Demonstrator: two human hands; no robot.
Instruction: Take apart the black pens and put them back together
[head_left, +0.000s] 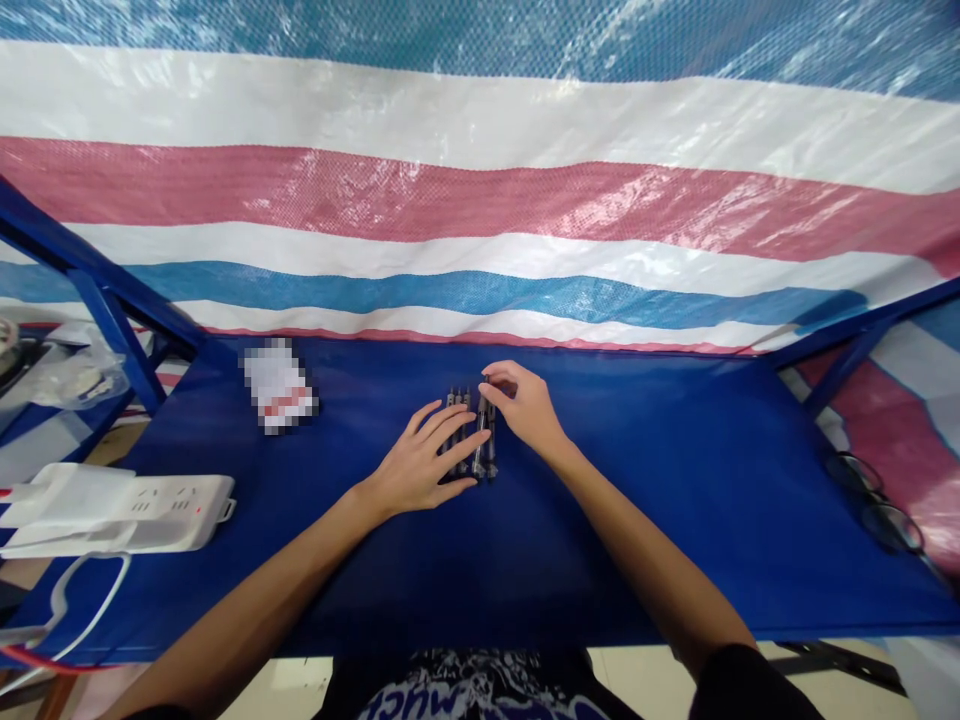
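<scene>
Several slim dark pens (459, 400) lie side by side on the blue tabletop, upright in my view. My left hand (420, 462) lies over the left ones with its fingers spread, hiding their middles. Its fingertips reach the pen (481, 425) at the right of the row. At the top end of that pen, my right hand (531, 408) has thumb and forefinger closed around it. One more pen (492, 462) lies close on its right, partly hidden under the right hand.
A white power strip (184, 512) with plugs and cables lies at the left edge of the blue table (637, 580). A pixelated white and red packet (277, 385) lies at the back left. Eyeglasses (892, 525) rest at the right edge. Striped sheeting (480, 200) hangs behind.
</scene>
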